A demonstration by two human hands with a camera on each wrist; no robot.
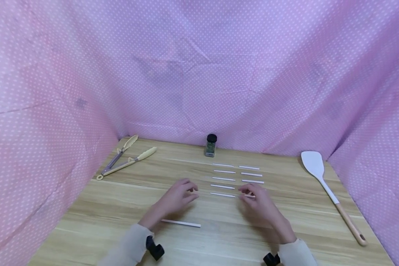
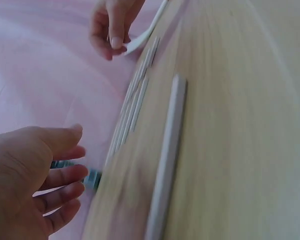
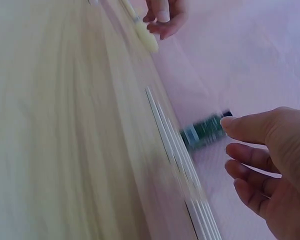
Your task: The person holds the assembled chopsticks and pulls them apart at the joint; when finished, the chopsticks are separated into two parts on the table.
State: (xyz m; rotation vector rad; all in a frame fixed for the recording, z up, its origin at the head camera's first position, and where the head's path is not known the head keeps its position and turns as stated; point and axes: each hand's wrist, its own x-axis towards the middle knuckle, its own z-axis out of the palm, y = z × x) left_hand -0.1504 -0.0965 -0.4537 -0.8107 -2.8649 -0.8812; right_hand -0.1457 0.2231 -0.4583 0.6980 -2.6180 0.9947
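Observation:
My left hand [image 1: 175,196] hovers over the table with loosely bent fingers; in the left wrist view it holds nothing. Just below it a single white stick [image 1: 186,224] lies on the wood. Several thin white sticks [image 1: 222,186] form a column in the middle, with a second column of white sticks [image 1: 252,181] to its right. My right hand [image 1: 261,201] is above the near end of that second column, partly covering a stick [image 1: 250,196]. In the right wrist view its fingers [image 3: 250,155] are relaxed and apart, with nothing between them.
A spice jar [image 1: 211,145] with a black lid stands at the table's back edge. Spread tongs [image 1: 121,166] lie at back left. A white spatula [image 1: 326,186] with a wooden handle lies at the right. Pink dotted cloth [image 1: 199,74] encloses the back and sides.

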